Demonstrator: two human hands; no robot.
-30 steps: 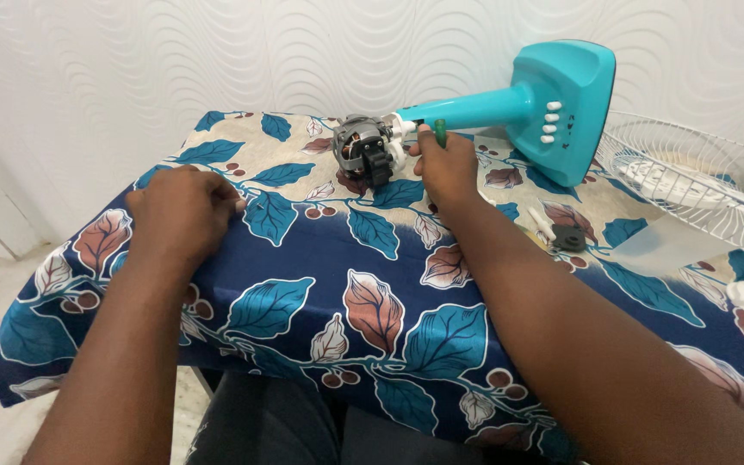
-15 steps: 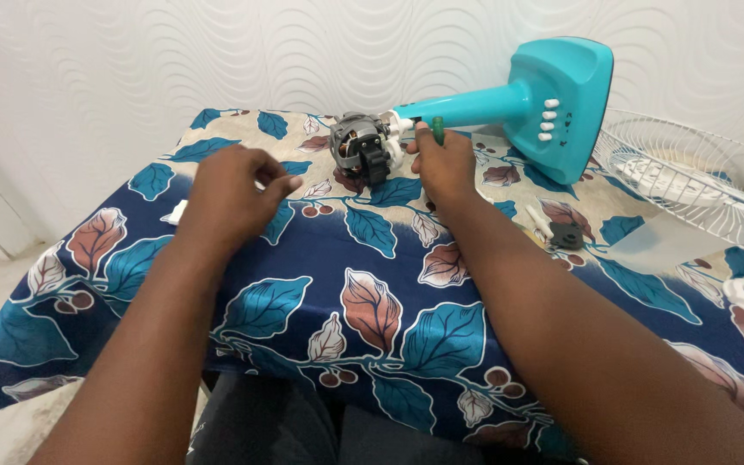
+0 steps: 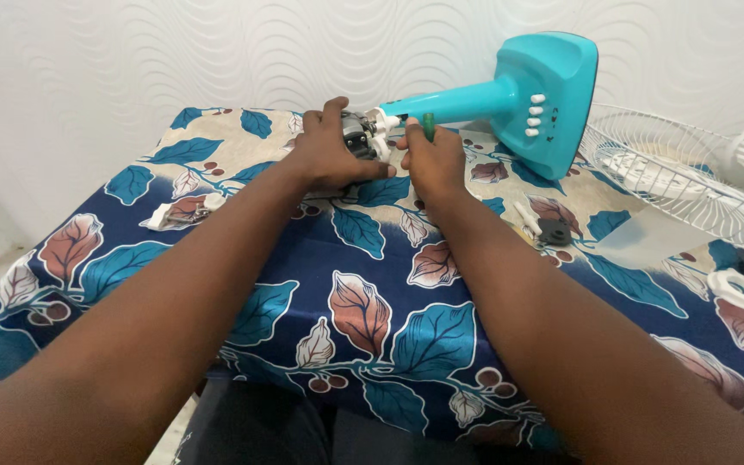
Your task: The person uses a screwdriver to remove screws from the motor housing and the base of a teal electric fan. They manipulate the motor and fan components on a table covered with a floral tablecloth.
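The turquoise fan stand [image 3: 510, 99] lies on its side at the far middle of the leaf-print cloth [image 3: 303, 258], apparently so its bare motor [image 3: 359, 138] can be reached: the left hand [image 3: 331, 151] has its fingers wrapped around the motor to steady it, while the right hand [image 3: 435, 161] has its fingers closed on a green-handled screwdriver [image 3: 429, 126] just beside the neck. Counted: one stand, one motor, one screwdriver, one wire grille [image 3: 691, 185] far right, one white ring [image 3: 740, 288] and one black knob [image 3: 554, 231] right, one small clump of loose parts [image 3: 178, 213] left.
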